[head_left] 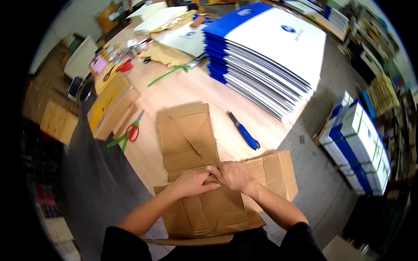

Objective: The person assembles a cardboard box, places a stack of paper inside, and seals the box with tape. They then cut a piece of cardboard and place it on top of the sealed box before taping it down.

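Note:
A creased, unfolded brown cardboard box (189, 141) lies at the near edge of the table, its flaps spread to the far side, the right and toward me. My left hand (193, 182) and my right hand (233, 175) meet over its middle, at the crease between the far flap and the nearer panel. Both sets of fingers are bent round the cardboard there; the fingertips are partly hidden. Beyond my right hand lies a blue-handled utility knife (246, 132). Left of the cardboard are scissors (132, 132) with red and green handles, blades pointing away.
A tall stack of blue-and-white printed sheets (265, 56) stands at the far right of the table. At the left edge is a taped carton (113, 106). A green strap (167, 76) and paper scraps lie farther back. Strapped white-and-blue bundles (357, 143) stand beyond the table's right side.

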`<state>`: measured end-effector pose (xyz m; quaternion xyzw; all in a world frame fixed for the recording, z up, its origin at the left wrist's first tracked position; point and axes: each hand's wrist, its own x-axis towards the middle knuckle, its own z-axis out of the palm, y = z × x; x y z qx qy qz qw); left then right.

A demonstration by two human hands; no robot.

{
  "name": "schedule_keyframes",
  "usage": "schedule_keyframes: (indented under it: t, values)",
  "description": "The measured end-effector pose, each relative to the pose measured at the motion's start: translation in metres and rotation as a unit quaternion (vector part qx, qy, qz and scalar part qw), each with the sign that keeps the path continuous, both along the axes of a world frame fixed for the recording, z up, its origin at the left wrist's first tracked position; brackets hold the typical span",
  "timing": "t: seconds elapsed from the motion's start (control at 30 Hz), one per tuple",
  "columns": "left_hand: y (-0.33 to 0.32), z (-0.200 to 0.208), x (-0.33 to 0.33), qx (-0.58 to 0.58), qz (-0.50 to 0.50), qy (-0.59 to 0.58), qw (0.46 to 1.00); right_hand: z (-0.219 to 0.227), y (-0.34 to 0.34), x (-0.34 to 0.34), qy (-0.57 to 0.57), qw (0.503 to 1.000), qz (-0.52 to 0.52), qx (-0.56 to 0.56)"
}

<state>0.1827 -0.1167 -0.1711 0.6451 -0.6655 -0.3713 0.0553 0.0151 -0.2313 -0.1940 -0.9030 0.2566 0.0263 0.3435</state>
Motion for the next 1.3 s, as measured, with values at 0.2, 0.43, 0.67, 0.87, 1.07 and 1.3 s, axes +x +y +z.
schedule_keyframes:
  t: [0.2, 0.43, 0.67, 0.87, 1.07, 1.3]
  values:
    - [-0.003, -0.008, 0.001, -0.018, -0.023, -0.022, 0.999, 0.006, -0.007, 0.008, 0.052, 0.984, 0.138, -0.101]
    - [0.004, -0.023, 0.005, 0.000, 0.000, 0.039, 0.999, 0.015, 0.011, 0.017, 0.009, 0.996, 0.072, -0.053]
    - [-0.004, -0.033, 0.028, 0.066, -0.047, 0.302, 0.950, 0.026, 0.032, 0.022, -0.012, 0.991, 0.046, -0.124]
    - [-0.055, -0.075, 0.179, -0.203, 0.526, -0.081, 0.822, 0.021, 0.032, 0.020, -0.005, 0.986, 0.023, -0.164]
    - [-0.032, -0.074, 0.208, -0.018, 0.488, 0.452, 0.747, 0.024, 0.032, 0.021, 0.000, 0.988, 0.025, -0.155]
    - [0.026, 0.001, 0.157, -0.162, 0.438, 0.425, 0.775, 0.009, 0.031, 0.019, 0.018, 0.977, 0.035, -0.209]
